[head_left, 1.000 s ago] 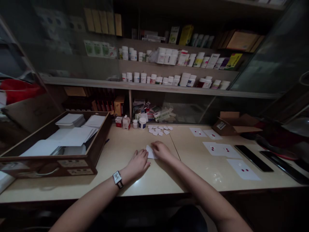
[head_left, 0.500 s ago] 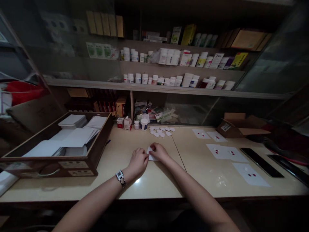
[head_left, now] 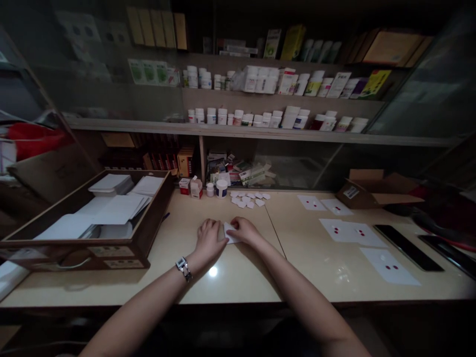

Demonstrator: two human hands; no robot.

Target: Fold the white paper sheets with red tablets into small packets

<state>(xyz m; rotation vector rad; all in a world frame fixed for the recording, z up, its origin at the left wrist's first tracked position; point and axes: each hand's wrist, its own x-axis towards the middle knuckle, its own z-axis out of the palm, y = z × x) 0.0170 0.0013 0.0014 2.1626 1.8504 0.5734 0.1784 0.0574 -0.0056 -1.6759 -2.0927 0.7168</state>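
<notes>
A small white folded paper [head_left: 231, 236] lies on the counter between my hands. My right hand [head_left: 244, 231] has its fingers closed on the paper's right side. My left hand [head_left: 210, 241], with a watch on its wrist, is at the paper's left edge; its thumb reaches the edge and its fingers are bent and a little apart. Behind the paper lie several small folded white packets [head_left: 247, 199]. To the right, white paper sheets [head_left: 347, 232] lie flat, with red and whitish pills on them.
A wooden drawer [head_left: 139, 248] holding stacks of white paper stands at the left. Pill bottles [head_left: 221, 189] and small boxes [head_left: 196, 188] stand at the back. A dark phone [head_left: 408, 248] and an open cardboard box [head_left: 372, 191] are at the right. Shelves [head_left: 238, 130] rise behind.
My left fingers have loosened and spread a little, and more of the paper shows between my hands. The right hand keeps its hold. The camera view has shifted slightly.
</notes>
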